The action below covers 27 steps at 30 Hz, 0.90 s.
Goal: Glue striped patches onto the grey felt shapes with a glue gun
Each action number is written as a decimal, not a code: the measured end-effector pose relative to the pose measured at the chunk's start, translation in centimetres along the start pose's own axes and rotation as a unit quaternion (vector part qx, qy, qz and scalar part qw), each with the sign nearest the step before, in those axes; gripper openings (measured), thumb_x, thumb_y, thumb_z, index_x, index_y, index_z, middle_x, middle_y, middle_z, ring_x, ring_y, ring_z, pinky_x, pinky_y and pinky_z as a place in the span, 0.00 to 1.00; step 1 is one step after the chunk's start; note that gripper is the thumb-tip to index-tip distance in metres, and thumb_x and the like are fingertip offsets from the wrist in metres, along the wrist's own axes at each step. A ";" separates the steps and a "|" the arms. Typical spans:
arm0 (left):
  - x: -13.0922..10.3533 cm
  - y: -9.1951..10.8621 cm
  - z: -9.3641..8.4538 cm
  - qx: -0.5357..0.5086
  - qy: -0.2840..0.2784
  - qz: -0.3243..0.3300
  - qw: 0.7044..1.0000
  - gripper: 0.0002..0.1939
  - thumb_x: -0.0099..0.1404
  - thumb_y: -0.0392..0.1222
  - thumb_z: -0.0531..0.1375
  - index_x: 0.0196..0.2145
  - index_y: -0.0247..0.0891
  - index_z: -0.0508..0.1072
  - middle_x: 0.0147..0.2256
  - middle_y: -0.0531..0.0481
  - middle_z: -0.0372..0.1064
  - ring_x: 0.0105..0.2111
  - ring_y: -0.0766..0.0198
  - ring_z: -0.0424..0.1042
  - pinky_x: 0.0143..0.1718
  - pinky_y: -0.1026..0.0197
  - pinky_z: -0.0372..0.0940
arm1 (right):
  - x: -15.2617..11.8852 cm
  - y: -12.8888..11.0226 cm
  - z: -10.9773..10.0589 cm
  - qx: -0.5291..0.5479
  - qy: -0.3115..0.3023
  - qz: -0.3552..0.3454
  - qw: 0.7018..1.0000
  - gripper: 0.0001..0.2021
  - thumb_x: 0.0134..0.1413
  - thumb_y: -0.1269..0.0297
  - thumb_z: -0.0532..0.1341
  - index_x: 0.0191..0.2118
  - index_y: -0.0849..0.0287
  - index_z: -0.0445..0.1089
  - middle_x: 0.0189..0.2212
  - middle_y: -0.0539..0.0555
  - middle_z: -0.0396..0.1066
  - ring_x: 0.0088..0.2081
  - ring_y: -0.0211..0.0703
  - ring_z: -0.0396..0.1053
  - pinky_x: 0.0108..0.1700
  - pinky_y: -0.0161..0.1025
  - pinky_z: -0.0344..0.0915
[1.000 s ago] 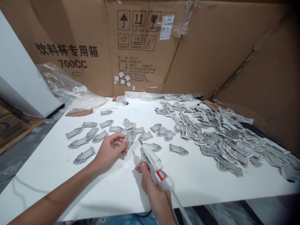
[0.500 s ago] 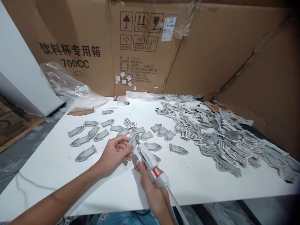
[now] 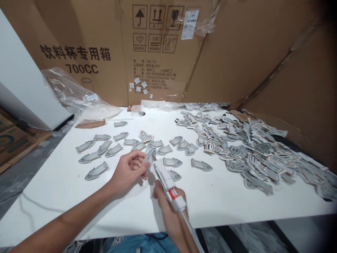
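Observation:
Between thumb and fingers, my left hand pinches a small grey arch-shaped piece, lifted above the table. My right hand is wrapped round a white glue gun with an orange-red part near its rear. The gun's nozzle points at the held piece; whether the tip touches it I cannot tell. Close by on the white table lie several similar grey pieces, spread out singly. One piece with a brown and white arched face lies behind my left hand.
A large heap of such pieces covers the table's right side. Cardboard walls stand along the back and right. Clear plastic wrapping lies at the back left, beside a brown cardboard scrap.
The glue gun and my right hand have shifted slightly, the gun's rear end moving a little left. My left hand keeps its pinch on the grey piece. The camera view has tilted a little.

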<state>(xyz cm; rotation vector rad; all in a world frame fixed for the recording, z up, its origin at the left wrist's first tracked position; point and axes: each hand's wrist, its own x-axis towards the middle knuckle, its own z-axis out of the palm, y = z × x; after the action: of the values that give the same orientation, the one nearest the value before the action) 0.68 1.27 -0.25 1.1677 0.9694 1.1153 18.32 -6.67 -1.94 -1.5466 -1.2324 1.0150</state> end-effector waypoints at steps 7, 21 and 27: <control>0.0 0.0 -0.1 0.022 0.008 0.008 1.000 0.18 0.68 0.54 0.73 0.43 0.38 0.75 0.28 0.55 0.70 0.24 0.64 0.77 0.28 0.62 0.76 | 0.0 0.0 0.1 0.004 -0.009 0.008 1.000 0.26 0.67 0.42 0.64 0.25 0.56 0.70 0.21 0.50 0.67 0.22 0.38 0.55 0.25 0.39 0.52; 0.8 0.9 -1.7 0.237 -0.006 0.180 0.955 0.09 0.75 0.47 0.64 0.42 0.40 0.81 0.37 0.48 0.76 0.30 0.64 0.76 0.35 0.62 0.73 | -0.1 -1.6 0.7 0.160 0.049 0.065 0.984 0.21 0.55 0.42 0.75 0.38 0.56 0.83 0.25 0.50 0.73 0.24 0.40 0.61 0.24 0.36 0.55; 1.2 1.0 -1.6 0.108 0.010 0.071 0.992 0.13 0.72 0.51 0.68 0.43 0.39 0.78 0.34 0.51 0.73 0.29 0.63 0.77 0.33 0.60 0.75 | -0.3 -1.0 0.6 0.108 0.089 0.052 0.989 0.22 0.55 0.41 0.76 0.41 0.55 0.85 0.27 0.53 0.78 0.26 0.44 0.67 0.26 0.38 0.61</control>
<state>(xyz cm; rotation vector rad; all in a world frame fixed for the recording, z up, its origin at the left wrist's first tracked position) -0.76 2.83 0.46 1.4209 1.0550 1.1570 17.42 -6.74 -1.16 -1.5074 -0.8976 1.0177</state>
